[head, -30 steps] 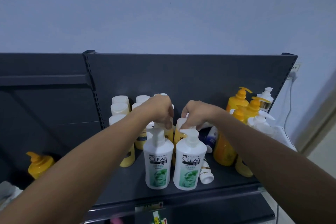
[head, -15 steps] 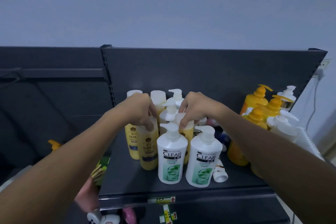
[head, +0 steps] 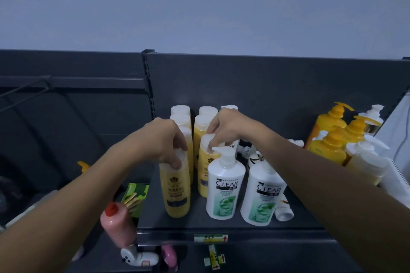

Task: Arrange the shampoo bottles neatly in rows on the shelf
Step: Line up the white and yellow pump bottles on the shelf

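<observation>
On the dark shelf (head: 221, 224) stand several yellow shampoo bottles with white caps in two short rows. My left hand (head: 165, 139) grips the cap of the front yellow bottle (head: 176, 190) in the left row. My right hand (head: 226, 127) holds the cap of the front yellow bottle (head: 205, 175) in the row beside it. Two white CLEAR pump bottles (head: 225, 190) (head: 261, 197) stand upright at the shelf's front, right of the yellow ones. More yellow bottles (head: 180, 115) stand behind, against the back panel.
Orange pump bottles (head: 330, 146) and white pump bottles (head: 363, 162) crowd the right end of the shelf. Small white bottles (head: 284, 211) lie on their sides behind the CLEAR bottles. A pink bottle (head: 117, 226) and a green packet (head: 135, 195) sit lower left.
Both hands have drawn the two yellow bottles forward and leftward, and the left bottle now stands near the shelf's front. My head has shifted left and closer.
</observation>
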A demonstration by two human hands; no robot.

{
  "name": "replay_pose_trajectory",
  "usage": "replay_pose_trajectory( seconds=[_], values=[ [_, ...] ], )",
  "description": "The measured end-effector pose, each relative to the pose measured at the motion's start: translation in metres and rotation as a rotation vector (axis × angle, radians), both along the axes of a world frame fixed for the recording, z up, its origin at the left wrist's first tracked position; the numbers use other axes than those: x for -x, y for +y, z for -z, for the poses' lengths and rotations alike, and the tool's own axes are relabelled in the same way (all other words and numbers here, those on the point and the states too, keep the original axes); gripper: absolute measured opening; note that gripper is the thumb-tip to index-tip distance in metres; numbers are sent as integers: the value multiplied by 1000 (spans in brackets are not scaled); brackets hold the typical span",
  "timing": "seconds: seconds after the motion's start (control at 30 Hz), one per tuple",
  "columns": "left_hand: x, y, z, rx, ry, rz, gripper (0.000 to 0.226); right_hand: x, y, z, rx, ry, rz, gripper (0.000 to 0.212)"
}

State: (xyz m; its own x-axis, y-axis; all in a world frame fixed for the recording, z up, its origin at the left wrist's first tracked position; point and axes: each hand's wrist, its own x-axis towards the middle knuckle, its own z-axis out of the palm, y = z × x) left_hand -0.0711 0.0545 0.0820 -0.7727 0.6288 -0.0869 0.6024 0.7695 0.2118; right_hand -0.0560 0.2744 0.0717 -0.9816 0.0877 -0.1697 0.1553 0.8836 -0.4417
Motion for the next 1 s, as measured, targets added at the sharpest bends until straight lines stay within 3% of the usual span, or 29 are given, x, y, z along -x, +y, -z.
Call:
replay_pose_trajectory(
  seconds=[0.17,0.37,0.47,0.63,0.8,0.9,1.0],
  values=[
    [-2,1,9,-22,-5,-7,44,2,-8,-1,36,-17,-7,47],
    [-1,9,-2,53,16,17,43,-15,9,-13,174,0,10,37],
    [6,25,-15,-117,133,8,26,-38,28,-28,95,59,14,32],
    [26,72,-23,-311,197,70,17,-79,62,-37,-139,-76,-31,33],
    [41,118,-16,-198,161,158,35,-114,86,-25,-201,-176,-73,43],
    [46,138,-3,-62,189,160,58,-120,88,-10,-208,-63,-83,34],
    [49,152,6,25,253,111,51,-122,88,-4,-215,23,-81,27]
  ],
)
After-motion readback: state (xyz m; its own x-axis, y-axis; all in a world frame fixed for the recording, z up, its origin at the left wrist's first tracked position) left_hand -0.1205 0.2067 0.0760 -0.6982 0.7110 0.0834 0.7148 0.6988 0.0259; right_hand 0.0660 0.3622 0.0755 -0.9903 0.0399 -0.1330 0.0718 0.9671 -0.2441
